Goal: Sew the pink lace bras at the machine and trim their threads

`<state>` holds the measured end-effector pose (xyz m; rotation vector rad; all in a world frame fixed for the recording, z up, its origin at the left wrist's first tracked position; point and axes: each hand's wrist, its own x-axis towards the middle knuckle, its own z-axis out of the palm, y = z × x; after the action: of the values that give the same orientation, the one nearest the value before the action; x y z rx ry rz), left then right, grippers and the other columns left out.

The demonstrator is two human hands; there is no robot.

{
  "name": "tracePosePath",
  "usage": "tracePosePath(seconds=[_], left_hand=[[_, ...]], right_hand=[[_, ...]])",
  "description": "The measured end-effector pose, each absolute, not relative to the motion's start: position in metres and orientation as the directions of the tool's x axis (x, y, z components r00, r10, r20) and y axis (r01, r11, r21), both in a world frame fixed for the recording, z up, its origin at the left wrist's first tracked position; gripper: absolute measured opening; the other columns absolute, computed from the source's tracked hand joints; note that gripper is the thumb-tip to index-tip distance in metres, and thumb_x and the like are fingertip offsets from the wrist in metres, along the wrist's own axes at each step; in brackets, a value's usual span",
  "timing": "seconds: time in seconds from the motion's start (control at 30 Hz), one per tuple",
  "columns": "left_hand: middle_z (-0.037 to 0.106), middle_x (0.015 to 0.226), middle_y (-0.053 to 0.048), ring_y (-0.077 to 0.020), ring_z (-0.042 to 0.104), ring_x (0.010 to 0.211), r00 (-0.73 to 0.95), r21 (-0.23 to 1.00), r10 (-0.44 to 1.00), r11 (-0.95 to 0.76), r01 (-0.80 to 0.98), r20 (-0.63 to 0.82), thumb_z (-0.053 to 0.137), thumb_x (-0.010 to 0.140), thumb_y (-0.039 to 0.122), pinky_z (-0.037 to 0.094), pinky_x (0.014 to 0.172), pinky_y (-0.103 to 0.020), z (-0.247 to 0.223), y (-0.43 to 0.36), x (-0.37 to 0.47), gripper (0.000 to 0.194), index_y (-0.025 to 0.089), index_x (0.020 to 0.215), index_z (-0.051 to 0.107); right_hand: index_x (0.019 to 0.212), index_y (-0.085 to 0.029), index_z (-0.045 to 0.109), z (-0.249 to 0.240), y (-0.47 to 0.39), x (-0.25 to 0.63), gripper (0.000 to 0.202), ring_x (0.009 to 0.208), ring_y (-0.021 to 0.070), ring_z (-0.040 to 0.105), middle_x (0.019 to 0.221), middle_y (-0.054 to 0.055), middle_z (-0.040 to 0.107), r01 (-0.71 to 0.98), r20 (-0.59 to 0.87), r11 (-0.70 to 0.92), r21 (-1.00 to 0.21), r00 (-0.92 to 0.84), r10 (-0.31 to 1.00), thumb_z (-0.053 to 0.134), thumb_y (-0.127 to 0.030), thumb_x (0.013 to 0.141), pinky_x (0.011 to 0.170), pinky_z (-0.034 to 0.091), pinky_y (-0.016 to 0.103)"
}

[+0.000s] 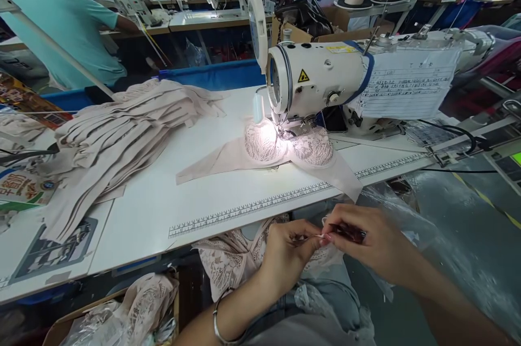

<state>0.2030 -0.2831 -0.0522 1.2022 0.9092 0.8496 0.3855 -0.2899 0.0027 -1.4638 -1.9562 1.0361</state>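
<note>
A pale-pink lace garment (228, 264) lay below the white ruler-marked tabletop (142, 194); fingers of the left hand (287, 251) pinched a thin pale strip (319, 236), those of the right hand (372, 237) a slim dark tool (345, 233).

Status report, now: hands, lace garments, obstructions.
Left hand and right hand meeting, pinching pale material; dark tool in right. Lace garment beneath. Second lace garment at sewing machine. Fingers partly hide pinched spot.
</note>
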Motion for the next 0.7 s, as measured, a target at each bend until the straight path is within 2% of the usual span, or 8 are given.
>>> tracePosePath(seconds=[0.13, 0.27, 0.47, 0.57, 0.63, 0.7], left_hand=[[0.070, 0.066, -0.005, -0.0127, 0.054, 0.059, 0.403, 0.978, 0.903, 0.194, -0.073, -0.149, 0.085, 0.071, 0.044, 0.041, 0.055, -0.022, -0.052, -0.283, 0.205, 0.030, 0.015, 0.069, 0.076], [0.069, 0.064, -0.005, -0.0124, 0.053, 0.059, 0.350, 0.986, 0.927, 0.161, -0.045, -0.136, 0.081, 0.075, 0.040, 0.040, 0.054, -0.021, -0.052, -0.283, 0.206, 0.027, 0.014, 0.067, 0.076], [0.071, 0.068, -0.007, -0.0134, 0.057, 0.061, 0.373, 0.949, 0.904, 0.280, -0.143, -0.210, 0.082, 0.073, 0.043, 0.044, 0.057, -0.022, -0.052, -0.279, 0.206, 0.030, 0.013, 0.074, 0.079], [0.070, 0.065, -0.007, -0.0125, 0.054, 0.058, 0.382, 0.941, 0.897, 0.300, -0.157, -0.222, 0.083, 0.072, 0.047, 0.042, 0.055, -0.022, -0.052, -0.277, 0.205, 0.034, 0.013, 0.075, 0.080], [0.069, 0.065, -0.006, -0.0125, 0.053, 0.059, 0.382, 0.939, 0.897, 0.302, -0.164, -0.222, 0.083, 0.071, 0.048, 0.042, 0.055, -0.022, -0.051, -0.276, 0.204, 0.036, 0.013, 0.075, 0.081], [0.069, 0.065, -0.007, -0.0131, 0.053, 0.060, 0.385, 0.940, 0.896, 0.300, -0.159, -0.221, 0.083, 0.070, 0.049, 0.042, 0.055, -0.023, -0.050, -0.275, 0.204, 0.037, 0.013, 0.076, 0.081]], right_hand=[[0.077, -0.022, 0.065, 0.001, -0.292, 0.386, 0.024, 0.055, 0.0120, 0.048, 0.072, 0.001, 0.060, 0.605, -0.114, 0.104, -0.789, -0.310, 0.944, 0.060, -0.039, 0.093, 0.050, 0.036, 0.025], [0.078, -0.022, 0.066, 0.003, -0.290, 0.388, 0.029, 0.054, 0.0113, 0.046, 0.073, 0.001, 0.061, 0.610, -0.131, 0.091, -0.788, -0.309, 0.942, 0.058, -0.044, 0.095, 0.048, 0.034, 0.024], [0.090, -0.022, 0.065, -0.001, -0.286, 0.400, 0.041, 0.051, 0.0125, 0.048, 0.066, 0.000, 0.057, 0.528, -0.116, 0.031, -0.849, -0.242, 0.963, 0.041, -0.052, 0.102, 0.049, 0.037, 0.024], [0.096, -0.023, 0.066, -0.005, -0.286, 0.404, 0.044, 0.066, 0.0154, 0.056, 0.082, 0.004, 0.062, 0.539, -0.098, 0.098, -0.837, -0.323, 0.941, 0.036, -0.055, 0.103, 0.058, 0.041, 0.026], [0.103, -0.024, 0.066, -0.007, -0.286, 0.405, 0.045, 0.071, 0.0163, 0.057, 0.093, 0.006, 0.063, 0.542, -0.147, 0.089, -0.836, -0.377, 0.914, 0.033, -0.055, 0.104, 0.061, 0.042, 0.026], [0.106, -0.024, 0.065, -0.007, -0.285, 0.405, 0.042, 0.068, 0.0153, 0.055, 0.091, 0.005, 0.062, 0.551, -0.232, 0.034, -0.834, -0.405, 0.885, 0.035, -0.054, 0.104, 0.059, 0.040, 0.026]])
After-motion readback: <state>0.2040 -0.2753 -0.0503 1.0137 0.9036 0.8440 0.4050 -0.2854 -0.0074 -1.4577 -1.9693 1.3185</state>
